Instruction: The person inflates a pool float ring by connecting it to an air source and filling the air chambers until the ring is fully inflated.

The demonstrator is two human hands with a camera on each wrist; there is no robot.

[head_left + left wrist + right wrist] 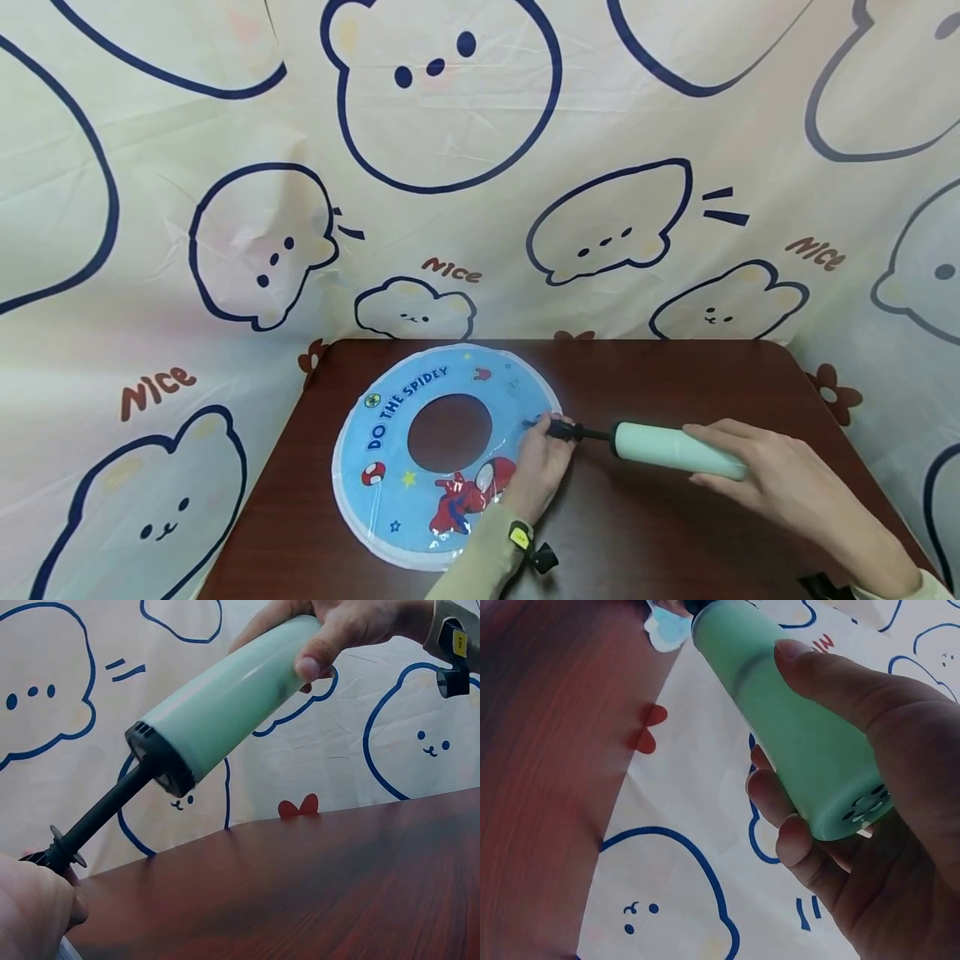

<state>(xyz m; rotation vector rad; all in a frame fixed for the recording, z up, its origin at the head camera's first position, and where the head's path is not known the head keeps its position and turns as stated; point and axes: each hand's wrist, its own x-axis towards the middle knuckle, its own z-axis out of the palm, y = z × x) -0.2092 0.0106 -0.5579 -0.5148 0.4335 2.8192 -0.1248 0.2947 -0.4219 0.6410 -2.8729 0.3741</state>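
A blue swim ring (390, 508) with a cartoon print and white edge lies flat on the table, looking filled out. My left hand (542, 467) is at its right edge, pinching the black nozzle of a mint-green hand pump (660, 447) close to the ring. In the left wrist view the black rod (112, 806) runs from the pump's capped end down to the left fingers. My right hand (787, 483) grips the far end of the pump barrel, its thumb along one side and fingers round the other in the right wrist view. The left fingers hide the nozzle tip.
The dark brown table (675, 542) has rounded back corners. Behind and beside it hangs a pale cloth (495, 233) printed with blue-outlined bears and red flowers. A black strap piece (543, 558) hangs at the left wrist.
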